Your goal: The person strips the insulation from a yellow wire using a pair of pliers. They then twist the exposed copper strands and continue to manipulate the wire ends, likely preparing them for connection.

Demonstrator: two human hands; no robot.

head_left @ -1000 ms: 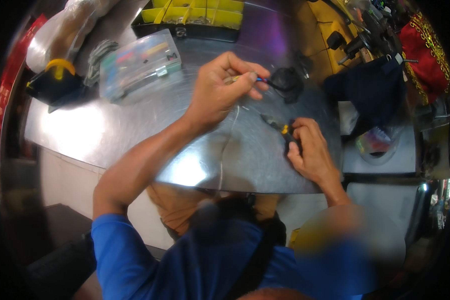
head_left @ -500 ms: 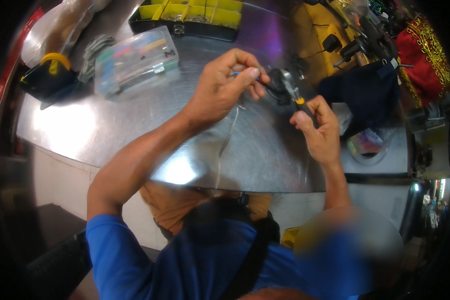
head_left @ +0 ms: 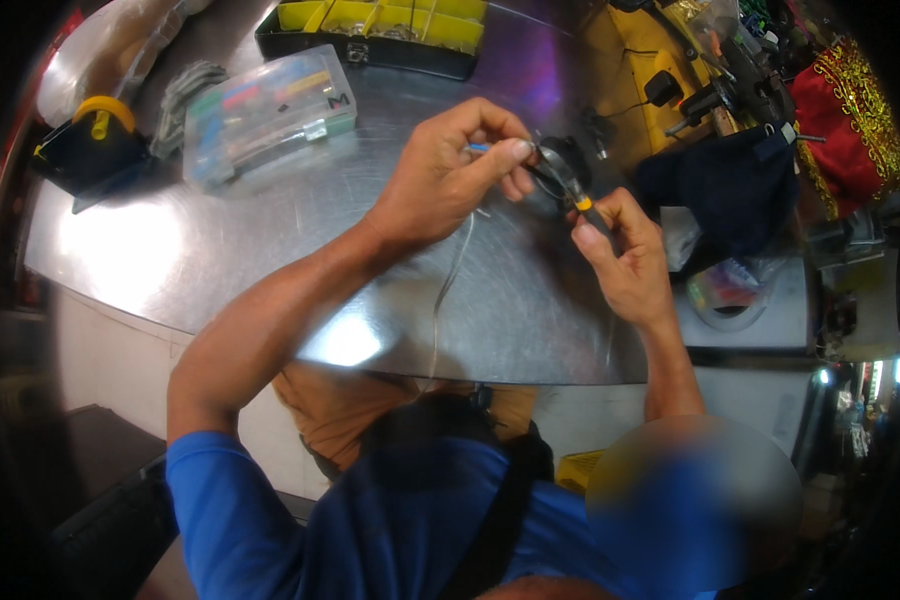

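Note:
My left hand is closed in a pinch above the metal table, thumb against fingertips. A thin blue piece, like a wire, shows between its fingers; most of it is hidden. In my right hand is a pair of pliers with a bare metal head, a yellow band and dark handles. Their jaws reach the left fingertips; whether they touch the blue wire I cannot tell. A thin pale cable runs from below my left hand toward the table's near edge.
A clear plastic case and a black box with yellow compartments stand at the far left and back. Dark cloth, a red and gold cloth and a yellow pouch-like thing crowd the right side.
The pliers have moved left and slightly down, with their jaws now at the left fingertips. My right hand has shifted the same way; my left hand is almost unmoved.

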